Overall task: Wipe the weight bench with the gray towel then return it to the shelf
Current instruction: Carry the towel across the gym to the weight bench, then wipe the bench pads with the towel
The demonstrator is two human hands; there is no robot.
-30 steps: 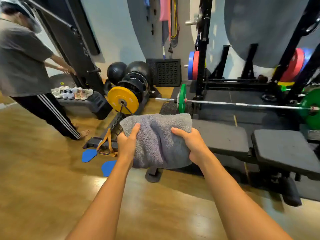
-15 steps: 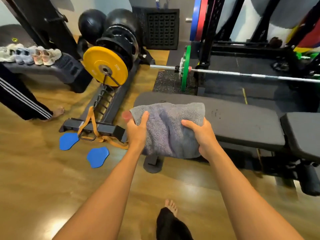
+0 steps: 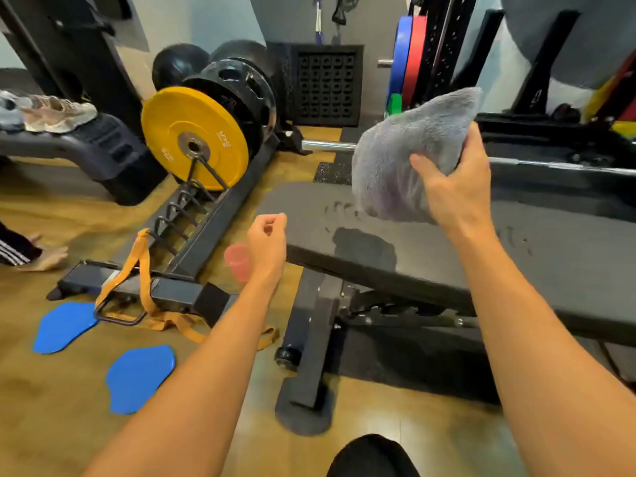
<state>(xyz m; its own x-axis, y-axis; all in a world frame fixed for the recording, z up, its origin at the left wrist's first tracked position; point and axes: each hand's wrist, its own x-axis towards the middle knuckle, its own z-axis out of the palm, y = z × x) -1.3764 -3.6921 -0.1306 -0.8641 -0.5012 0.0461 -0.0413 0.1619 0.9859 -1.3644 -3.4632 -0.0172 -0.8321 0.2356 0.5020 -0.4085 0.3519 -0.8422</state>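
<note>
A crowded gym floor of warm wood surrounds the dark padded desk (image 3: 447, 263), the weight bench to be wiped, which runs across the right half of the view. The right hand (image 3: 454, 187) grips the bunched gray towel (image 3: 409, 149) and holds it in the air just above the pad, not yet pressed down. The left hand (image 3: 266, 242) hangs beside the desk's near end, fingers loosely curled and gripping nothing that can be made out; a blurred pink shape sits beside its wrist, and what it is cannot be told. The risks look modest: held by one bunched corner, the towel may meet the pad as a lump and skip over the smudges near it, or slip from the grip and drop to the floor. A sweep carried too far could bring the towel against the barbell (image 3: 327, 146) behind the desk. Loose things lie near the feet, so a sidestep could catch the orange strap (image 3: 144, 270) or slide on a blue disc (image 3: 139, 376). Counted: one towel, one desk, two blue discs, one yellow plate (image 3: 192, 139), two black balls (image 3: 179, 63) by the wall.
</note>
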